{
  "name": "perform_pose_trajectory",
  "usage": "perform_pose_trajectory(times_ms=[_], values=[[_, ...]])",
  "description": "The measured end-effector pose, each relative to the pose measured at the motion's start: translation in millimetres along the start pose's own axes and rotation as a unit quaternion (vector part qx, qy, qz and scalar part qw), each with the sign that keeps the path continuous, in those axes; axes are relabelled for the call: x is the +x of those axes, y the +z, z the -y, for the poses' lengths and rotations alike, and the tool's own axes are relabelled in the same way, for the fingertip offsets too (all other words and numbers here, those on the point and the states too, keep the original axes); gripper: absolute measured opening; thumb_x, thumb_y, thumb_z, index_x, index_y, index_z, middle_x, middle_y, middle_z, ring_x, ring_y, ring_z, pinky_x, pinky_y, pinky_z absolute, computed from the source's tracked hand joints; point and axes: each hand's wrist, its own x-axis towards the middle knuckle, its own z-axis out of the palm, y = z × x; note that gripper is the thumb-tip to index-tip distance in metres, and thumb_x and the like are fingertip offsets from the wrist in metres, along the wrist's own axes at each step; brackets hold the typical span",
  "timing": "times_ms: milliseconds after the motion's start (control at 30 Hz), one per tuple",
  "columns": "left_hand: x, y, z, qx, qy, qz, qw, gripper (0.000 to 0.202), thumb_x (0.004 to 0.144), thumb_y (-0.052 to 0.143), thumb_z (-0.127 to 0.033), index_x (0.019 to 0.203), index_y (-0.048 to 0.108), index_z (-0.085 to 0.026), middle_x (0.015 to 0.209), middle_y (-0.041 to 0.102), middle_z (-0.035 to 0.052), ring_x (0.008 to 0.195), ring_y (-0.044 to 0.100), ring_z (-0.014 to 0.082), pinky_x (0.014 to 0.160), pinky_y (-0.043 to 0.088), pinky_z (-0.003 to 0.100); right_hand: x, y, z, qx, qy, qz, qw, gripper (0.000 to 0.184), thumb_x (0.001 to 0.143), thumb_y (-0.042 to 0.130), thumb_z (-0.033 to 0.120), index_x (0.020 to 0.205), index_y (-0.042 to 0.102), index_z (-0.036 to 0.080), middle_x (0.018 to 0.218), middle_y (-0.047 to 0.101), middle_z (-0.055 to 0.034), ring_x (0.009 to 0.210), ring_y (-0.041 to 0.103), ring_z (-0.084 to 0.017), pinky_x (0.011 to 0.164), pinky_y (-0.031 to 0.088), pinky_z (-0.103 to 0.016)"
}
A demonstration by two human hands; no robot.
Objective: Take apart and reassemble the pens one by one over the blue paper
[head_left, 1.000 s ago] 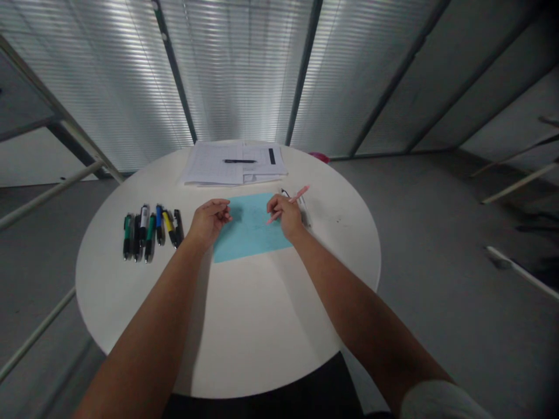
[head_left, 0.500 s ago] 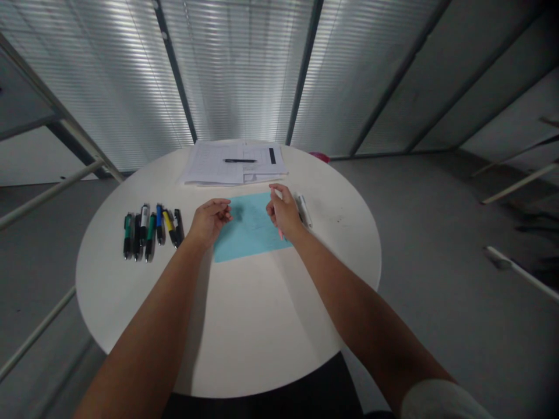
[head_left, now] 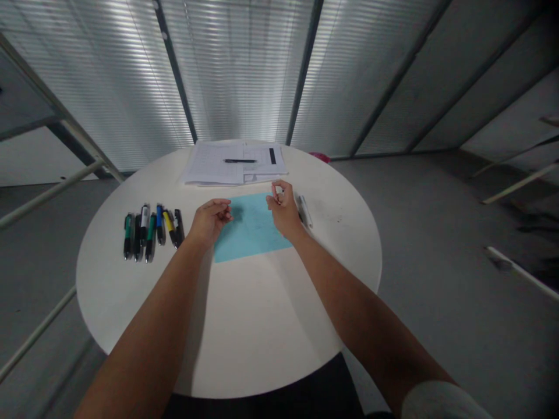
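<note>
A light-blue sheet of paper (head_left: 248, 233) lies on the white round table, between my two hands. My left hand (head_left: 209, 221) hovers by the sheet's left edge, fingers loosely bent and apart, with nothing seen in them. Over the sheet's right side, my right hand (head_left: 285, 210) has its thumb and fingers closed round a slim pink pen (head_left: 276, 190). Only a little of the pen shows; my fingers hide most of it. Just right of that hand lies a white pen or marker (head_left: 305, 210), with a dark item partly hidden beside it.
Several click pens (head_left: 149, 237) in green, black, white, blue and yellow lie at the left of the table (head_left: 253, 326). Behind the blue sheet is a stack of printed papers (head_left: 213, 163) with a black pen (head_left: 240, 160) on top. Window blinds (head_left: 244, 70) stand beyond.
My right hand has shifted slightly up and its fingers have turned, so the pink pen that showed below the hand is now mostly hidden. My left hand stays in place.
</note>
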Motion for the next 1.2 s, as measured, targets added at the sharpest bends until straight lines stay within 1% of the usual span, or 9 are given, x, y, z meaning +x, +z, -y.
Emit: perform_pose_trajectory(times_ms=[67, 167, 233, 333, 467, 633, 800, 1000, 1200], values=[[0, 0.7, -1, 0.001, -0.002, -0.002, 1.000, 0.010, 0.066, 0.069, -0.012, 0.077, 0.069, -0.011, 0.067, 0.060, 0.0052, 0.059, 0.055, 0.0121, 0.060, 0.047, 0.029, -1, -3, 2, -0.113, -0.035, -0.008, 0.993, 0.040, 0.088, 0.049, 0.023, 0.128, 0.050, 0.026, 0.084, 0.060, -0.0010, 0.073, 0.056, -0.016, 0.067, 0.046, -0.029], [-2, 2.9, -2, 0.007, -0.005, -0.009, 1.000, 0.011, 0.066, 0.069, -0.012, 0.076, 0.068, -0.012, 0.067, 0.060, 0.0049, 0.058, 0.055, 0.0119, 0.060, 0.047, 0.028, -5, -7, 6, -0.257, -0.072, 0.011, 0.964, 0.049, 0.084, 0.046, 0.013, 0.130, 0.057, 0.026, 0.112, 0.060, -0.0082, 0.096, 0.059, -0.021, 0.080, 0.049, -0.034], [-3, 4.4, -3, 0.009, -0.006, -0.011, 1.000, 0.010, 0.066, 0.068, -0.012, 0.075, 0.067, -0.012, 0.067, 0.060, 0.0047, 0.058, 0.054, 0.0117, 0.059, 0.047, 0.028, -8, -9, 9, -0.312, -0.078, 0.022, 0.947, 0.055, 0.081, 0.045, 0.007, 0.130, 0.060, 0.027, 0.125, 0.055, -0.0094, 0.101, 0.060, -0.022, 0.082, 0.050, -0.036], [-3, 5.2, -3, 0.009, -0.007, -0.013, 1.000, 0.010, 0.065, 0.068, -0.012, 0.075, 0.068, -0.012, 0.066, 0.060, 0.0043, 0.058, 0.055, 0.0116, 0.059, 0.047, 0.028, -11, -10, 9, -0.357, -0.074, 0.022, 0.931, 0.058, 0.080, 0.045, 0.004, 0.130, 0.062, 0.028, 0.134, 0.051, -0.0092, 0.102, 0.060, -0.022, 0.079, 0.052, -0.036], [-3, 4.7, -2, 0.008, -0.007, -0.014, 1.000, 0.011, 0.064, 0.069, -0.012, 0.075, 0.069, -0.011, 0.065, 0.060, 0.0044, 0.058, 0.055, 0.0118, 0.058, 0.046, 0.027, -10, -11, 6, -0.401, -0.080, 0.023, 0.912, 0.054, 0.082, 0.045, 0.005, 0.128, 0.065, 0.024, 0.133, 0.052, -0.0117, 0.104, 0.060, -0.024, 0.082, 0.051, -0.038], [-3, 5.4, -2, 0.009, -0.004, -0.008, 1.000, 0.011, 0.063, 0.069, -0.013, 0.074, 0.069, -0.011, 0.065, 0.060, 0.0048, 0.058, 0.055, 0.0120, 0.058, 0.046, 0.027, -8, -13, 3, -0.432, -0.074, 0.030, 0.898, 0.046, 0.088, 0.043, 0.008, 0.123, 0.069, 0.022, 0.126, 0.057, -0.0136, 0.104, 0.059, -0.026, 0.090, 0.046, -0.042], [-3, 5.8, -3, 0.009, -0.004, -0.011, 1.000, 0.012, 0.063, 0.069, -0.011, 0.075, 0.069, -0.010, 0.065, 0.060, 0.0052, 0.058, 0.055, 0.0123, 0.058, 0.046, 0.027, -9, -15, 2, -0.452, -0.046, 0.015, 0.891, 0.040, 0.091, 0.043, 0.011, 0.119, 0.071, 0.021, 0.125, 0.059, -0.0152, 0.106, 0.057, -0.028, 0.089, 0.042, -0.042], [-3, 4.8, -1, 0.010, 0.000, -0.009, 1.000, 0.012, 0.063, 0.070, -0.013, 0.075, 0.069, -0.010, 0.065, 0.061, 0.0038, 0.058, 0.056, 0.0118, 0.059, 0.046, 0.026, -11, -15, 3, -0.494, -0.012, 0.010, 0.869, 0.037, 0.097, 0.041, 0.014, 0.118, 0.069, 0.025, 0.124, 0.060, -0.0125, 0.109, 0.054, -0.027, 0.086, 0.038, -0.039], [-3, 5.2, -2, 0.012, 0.000, -0.006, 1.000, 0.012, 0.063, 0.069, -0.012, 0.075, 0.070, -0.010, 0.065, 0.060, 0.0040, 0.058, 0.056, 0.0115, 0.059, 0.046, 0.026, -11, -17, 0, -0.488, -0.010, -0.014, 0.873, 0.037, 0.098, 0.038, 0.016, 0.112, 0.071, 0.025, 0.118, 0.063, -0.0114, 0.107, 0.053, -0.027, 0.086, 0.036, -0.040]])
